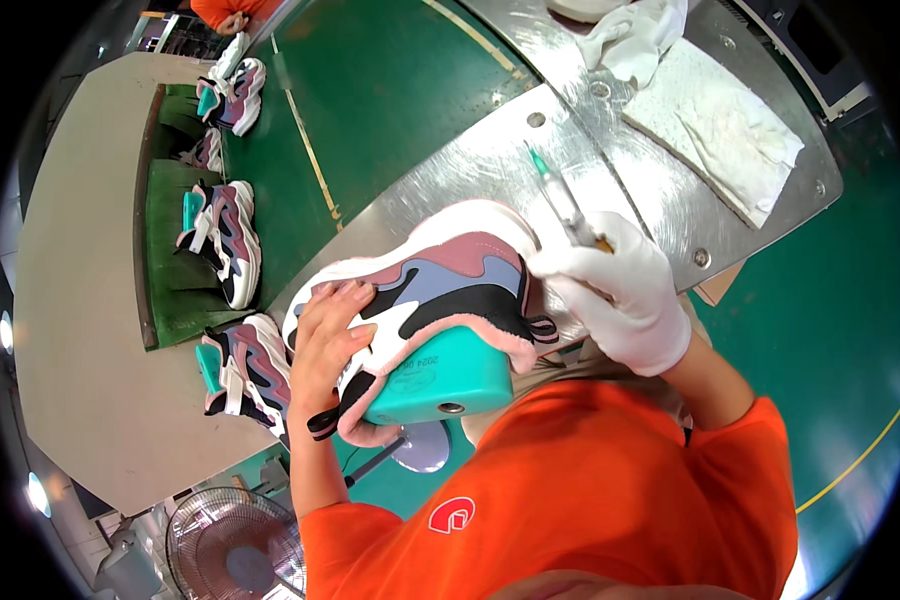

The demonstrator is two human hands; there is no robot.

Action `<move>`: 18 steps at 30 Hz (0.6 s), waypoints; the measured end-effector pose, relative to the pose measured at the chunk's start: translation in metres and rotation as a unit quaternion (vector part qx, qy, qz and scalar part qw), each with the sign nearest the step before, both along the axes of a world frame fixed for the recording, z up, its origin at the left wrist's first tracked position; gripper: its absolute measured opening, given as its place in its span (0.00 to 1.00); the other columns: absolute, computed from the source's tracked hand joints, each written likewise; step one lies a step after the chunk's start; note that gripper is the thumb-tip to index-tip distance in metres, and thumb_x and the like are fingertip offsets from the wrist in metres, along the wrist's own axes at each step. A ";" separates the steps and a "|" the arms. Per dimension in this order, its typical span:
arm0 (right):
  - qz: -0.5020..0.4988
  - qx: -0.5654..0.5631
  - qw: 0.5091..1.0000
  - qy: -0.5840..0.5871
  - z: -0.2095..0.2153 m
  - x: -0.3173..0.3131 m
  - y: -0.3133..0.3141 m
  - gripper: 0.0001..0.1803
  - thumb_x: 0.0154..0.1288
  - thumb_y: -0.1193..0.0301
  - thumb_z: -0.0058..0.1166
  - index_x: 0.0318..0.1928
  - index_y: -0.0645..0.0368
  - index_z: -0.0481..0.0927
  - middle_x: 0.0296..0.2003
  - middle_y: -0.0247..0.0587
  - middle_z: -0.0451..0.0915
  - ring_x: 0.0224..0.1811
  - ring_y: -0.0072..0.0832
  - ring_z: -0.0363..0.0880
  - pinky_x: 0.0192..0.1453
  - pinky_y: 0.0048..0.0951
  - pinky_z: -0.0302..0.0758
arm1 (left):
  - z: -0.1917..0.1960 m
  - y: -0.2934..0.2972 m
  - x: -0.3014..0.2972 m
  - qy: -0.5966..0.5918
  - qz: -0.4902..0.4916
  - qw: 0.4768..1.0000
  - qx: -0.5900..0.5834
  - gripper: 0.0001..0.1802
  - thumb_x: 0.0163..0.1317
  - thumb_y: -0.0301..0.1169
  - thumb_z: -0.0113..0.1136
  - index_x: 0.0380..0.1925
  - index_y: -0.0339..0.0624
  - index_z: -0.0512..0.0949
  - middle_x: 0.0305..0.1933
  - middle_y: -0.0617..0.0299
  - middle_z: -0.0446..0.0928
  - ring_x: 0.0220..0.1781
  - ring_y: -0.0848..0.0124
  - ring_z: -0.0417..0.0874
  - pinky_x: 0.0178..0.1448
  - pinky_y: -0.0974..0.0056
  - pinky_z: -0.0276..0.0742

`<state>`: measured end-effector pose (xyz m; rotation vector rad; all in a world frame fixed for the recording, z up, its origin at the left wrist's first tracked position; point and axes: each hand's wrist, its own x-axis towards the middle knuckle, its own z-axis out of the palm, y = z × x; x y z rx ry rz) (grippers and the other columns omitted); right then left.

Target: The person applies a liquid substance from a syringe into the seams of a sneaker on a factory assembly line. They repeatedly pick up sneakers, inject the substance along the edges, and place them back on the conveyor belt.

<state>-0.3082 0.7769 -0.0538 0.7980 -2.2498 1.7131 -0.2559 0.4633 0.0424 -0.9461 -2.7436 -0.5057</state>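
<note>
A sneaker [460, 265] in pink, blue-grey, white and black lies tilted on its side close in front of me, with a teal shoe last [445, 380] filling its opening. My bare left hand [332, 330] grips it around the toe end, fingers spread across the upper. In a white glove, my right hand [625, 295] is closed on a syringe-like applicator [562, 200] with a clear barrel and a green needle tip. The tip points up and away, apart from the shoe. The gloved fingers are beside the sneaker's heel.
A metal worktop [660, 200] carries a folded white cloth [715, 130] and a crumpled white rag [635, 40]. On the left, several similar sneakers [232, 245] line a green conveyor [180, 210]. A fan [235, 545] stands lower left. At the far top is another person's hand [232, 22].
</note>
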 end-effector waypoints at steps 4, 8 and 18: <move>-0.015 -0.084 0.993 -0.081 -0.003 0.002 0.004 0.14 0.54 0.77 0.62 0.44 0.56 0.83 0.35 0.44 0.75 0.30 0.37 0.76 0.35 0.34 0.73 | 0.006 0.006 -0.010 -0.021 0.004 0.998 0.058 0.31 0.48 0.37 0.67 0.53 0.41 0.73 0.62 0.45 0.76 0.64 0.48 0.75 0.69 0.43 0.65; 0.007 -0.160 0.970 -0.181 0.005 -0.002 0.015 0.37 0.46 0.82 0.66 0.59 0.58 0.69 0.46 0.42 0.71 0.45 0.28 0.75 0.49 0.28 0.75 | -0.008 -0.019 -0.021 -0.088 0.084 0.977 0.173 0.34 0.45 0.32 0.69 0.57 0.40 0.75 0.63 0.44 0.73 0.68 0.43 0.69 0.69 0.44 0.64; -0.093 -0.165 0.970 -0.151 -0.014 -0.007 0.022 0.50 0.38 0.84 0.73 0.65 0.59 0.62 0.50 0.42 0.72 0.44 0.24 0.74 0.44 0.23 0.74 | -0.017 -0.071 -0.113 -0.128 0.261 0.824 0.486 0.29 0.54 0.31 0.74 0.53 0.30 0.74 0.48 0.60 0.80 0.49 0.72 0.81 0.55 0.65 0.75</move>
